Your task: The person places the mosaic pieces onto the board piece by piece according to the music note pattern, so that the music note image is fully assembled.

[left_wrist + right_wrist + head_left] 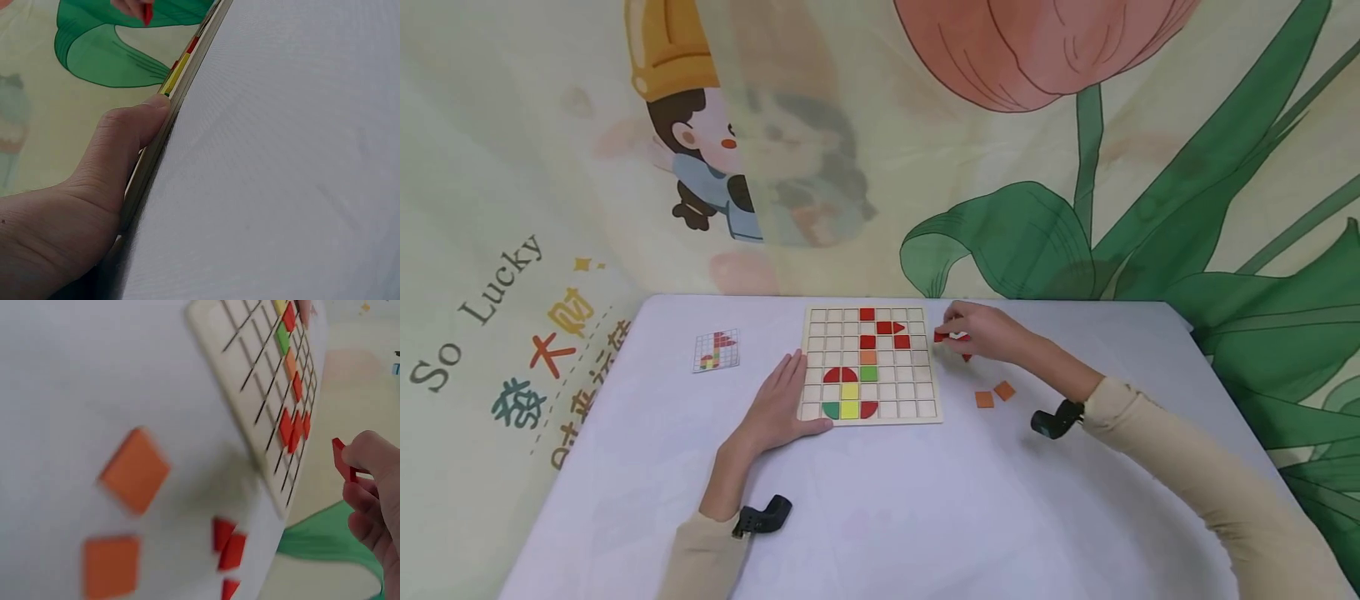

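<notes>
My left hand (775, 404) rests against the lower left corner of a square grid board (904, 388), fingers straight along its left side. In the left wrist view the thumb (134, 122) presses the board's edge. Beyond the board's right side, my right hand (981, 327) pinches a small red tile (340, 457) between thumb and fingers, raised off the table. Set in the board are red, orange, green and yellow tiles, including a yellow square (849, 409), a light green square (868, 373) and a dark green quarter-round (831, 410).
Two orange squares (984, 400) lie on the white tablecloth right of the board. Several loose red pieces (232, 551) lie near them, partly hidden by the right hand in the head view. A small pattern card (716, 351) is left of the board. A printed backdrop (880, 267) stands behind.
</notes>
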`<state>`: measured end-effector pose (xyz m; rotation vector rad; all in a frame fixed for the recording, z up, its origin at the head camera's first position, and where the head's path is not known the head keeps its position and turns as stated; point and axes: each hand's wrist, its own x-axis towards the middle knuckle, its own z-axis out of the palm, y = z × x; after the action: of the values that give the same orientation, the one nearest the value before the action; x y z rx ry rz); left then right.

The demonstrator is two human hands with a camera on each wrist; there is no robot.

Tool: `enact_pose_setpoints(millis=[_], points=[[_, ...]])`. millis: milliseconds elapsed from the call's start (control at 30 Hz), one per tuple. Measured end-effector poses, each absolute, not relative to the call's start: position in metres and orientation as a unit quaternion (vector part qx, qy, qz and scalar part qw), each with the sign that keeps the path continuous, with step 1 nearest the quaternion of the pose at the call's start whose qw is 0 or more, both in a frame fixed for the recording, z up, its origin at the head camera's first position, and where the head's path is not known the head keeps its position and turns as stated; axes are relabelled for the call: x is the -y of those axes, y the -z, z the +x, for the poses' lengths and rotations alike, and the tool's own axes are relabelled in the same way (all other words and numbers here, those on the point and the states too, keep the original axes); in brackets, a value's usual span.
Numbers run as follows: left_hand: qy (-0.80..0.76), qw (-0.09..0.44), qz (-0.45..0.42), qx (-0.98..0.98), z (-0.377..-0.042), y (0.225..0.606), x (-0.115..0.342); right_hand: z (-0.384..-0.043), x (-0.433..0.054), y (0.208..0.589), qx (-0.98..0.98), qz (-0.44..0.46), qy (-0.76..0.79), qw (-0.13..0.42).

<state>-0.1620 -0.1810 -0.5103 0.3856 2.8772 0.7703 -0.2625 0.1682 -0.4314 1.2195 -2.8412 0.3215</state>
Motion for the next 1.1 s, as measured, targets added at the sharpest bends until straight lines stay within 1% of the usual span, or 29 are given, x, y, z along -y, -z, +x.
enact_pose_setpoints(millis=[167,367,567,1100], points=[[-0.261,0.070,0.129,-0.954,-0.162,0.510,0.180,-0.275,-0.128,0.437,0.902,0.422,-0.087,0.000],[-0.264,0.073,0.132,-0.953,-0.163,0.508,0.179,-0.286,-0.102,0.452,0.895,0.439,-0.071,-0.020],[-0.264,0.076,0.129,-0.953,-0.162,0.509,0.179,-0.287,-0.093,0.461,0.890,0.452,-0.049,-0.033],[-0.261,0.076,0.126,-0.954,-0.163,0.511,0.182,-0.285,-0.082,0.467,0.887,0.458,-0.055,-0.028]])
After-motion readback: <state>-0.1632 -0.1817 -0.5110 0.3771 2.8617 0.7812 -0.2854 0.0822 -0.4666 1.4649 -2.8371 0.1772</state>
